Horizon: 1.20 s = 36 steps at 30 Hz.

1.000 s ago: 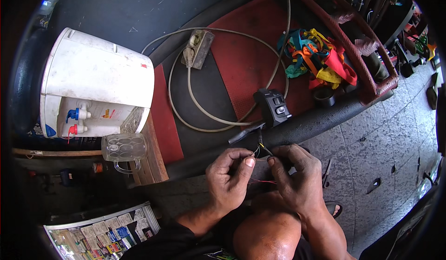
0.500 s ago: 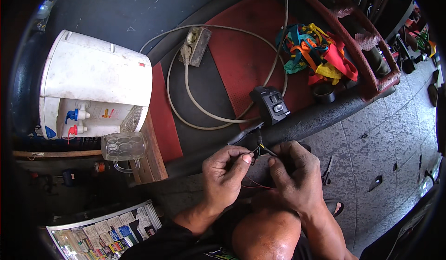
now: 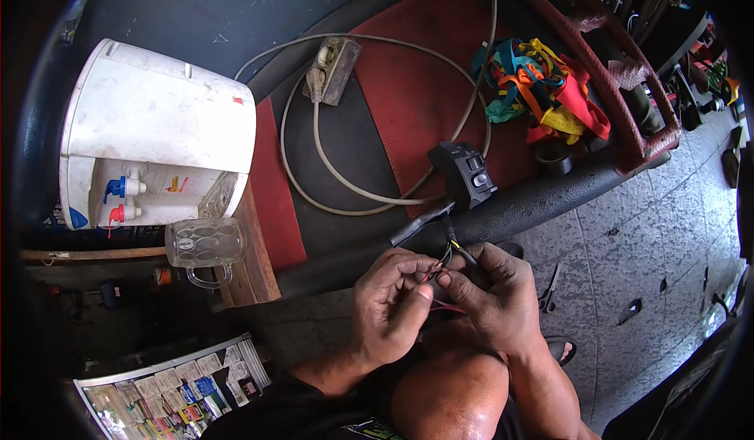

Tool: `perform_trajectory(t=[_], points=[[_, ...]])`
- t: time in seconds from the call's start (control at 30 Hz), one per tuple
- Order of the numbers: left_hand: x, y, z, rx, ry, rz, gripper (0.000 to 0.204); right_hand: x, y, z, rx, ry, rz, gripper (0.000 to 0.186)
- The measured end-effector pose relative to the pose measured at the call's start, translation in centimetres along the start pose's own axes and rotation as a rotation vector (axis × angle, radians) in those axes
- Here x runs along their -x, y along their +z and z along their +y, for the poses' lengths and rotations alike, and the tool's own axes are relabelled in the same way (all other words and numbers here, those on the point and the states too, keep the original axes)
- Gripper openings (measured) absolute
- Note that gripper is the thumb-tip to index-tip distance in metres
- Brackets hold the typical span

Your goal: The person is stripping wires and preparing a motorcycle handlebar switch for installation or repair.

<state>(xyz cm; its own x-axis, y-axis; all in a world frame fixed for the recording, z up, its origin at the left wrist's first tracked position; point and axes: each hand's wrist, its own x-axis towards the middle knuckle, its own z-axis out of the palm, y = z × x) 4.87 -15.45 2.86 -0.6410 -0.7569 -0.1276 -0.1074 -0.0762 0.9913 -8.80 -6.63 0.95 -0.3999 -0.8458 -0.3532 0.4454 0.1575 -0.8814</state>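
Note:
A black switch unit (image 3: 463, 175) lies near the front edge of the red and black platform, its cable ending in thin coloured wires (image 3: 446, 259). My left hand (image 3: 389, 306) is closed in a pinch on the thin wires, thumb uppermost. Close beside it, my right hand (image 3: 491, 302) also grips the wires, with the black cable sleeve running in between its fingers. The fingertips of both hands almost meet just below the platform edge, above my knee. A pink-red wire hangs between the hands.
White water dispenser (image 3: 157, 118) and glass mug (image 3: 204, 242) at left; power socket (image 3: 330, 71) with looped cable; colourful straps (image 3: 550, 94) and black cup (image 3: 553, 157) beside a red metal frame (image 3: 613, 63); scissors (image 3: 551, 287) on tiled floor; display case (image 3: 173, 393) lower left.
Both hands have drawn closer together, the left moving right and the right leftward, with fingertips now almost touching on the wires. The switch unit sits slightly differently in view.

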Motion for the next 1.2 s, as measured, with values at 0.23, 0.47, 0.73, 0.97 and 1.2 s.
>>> perform_trajectory(t=[0.23,0.47,0.73,0.97,1.2], points=[[-0.2,0.3,-0.7,-0.316,0.155,0.01,0.018,0.1,-0.2,0.2,-0.197,0.048,0.017,0.008],[-0.6,0.2,-0.6,-0.343,0.213,-0.016,0.011,0.1,-0.5,0.3,-0.324,0.074,0.005,0.005],[-0.7,0.0,-0.4,-0.314,0.125,-0.105,0.008,0.0,-0.2,1.0,-0.706,0.188,-0.045,0.006],[-0.5,0.8,-0.9,-0.23,0.063,-0.113,0.009,-0.2,-0.7,1.0,-0.914,0.243,-0.062,0.006],[0.0,1.3,-0.9,-0.05,0.001,-0.026,0.01,-0.2,-1.1,0.9,-0.875,0.218,-0.173,0.013]])
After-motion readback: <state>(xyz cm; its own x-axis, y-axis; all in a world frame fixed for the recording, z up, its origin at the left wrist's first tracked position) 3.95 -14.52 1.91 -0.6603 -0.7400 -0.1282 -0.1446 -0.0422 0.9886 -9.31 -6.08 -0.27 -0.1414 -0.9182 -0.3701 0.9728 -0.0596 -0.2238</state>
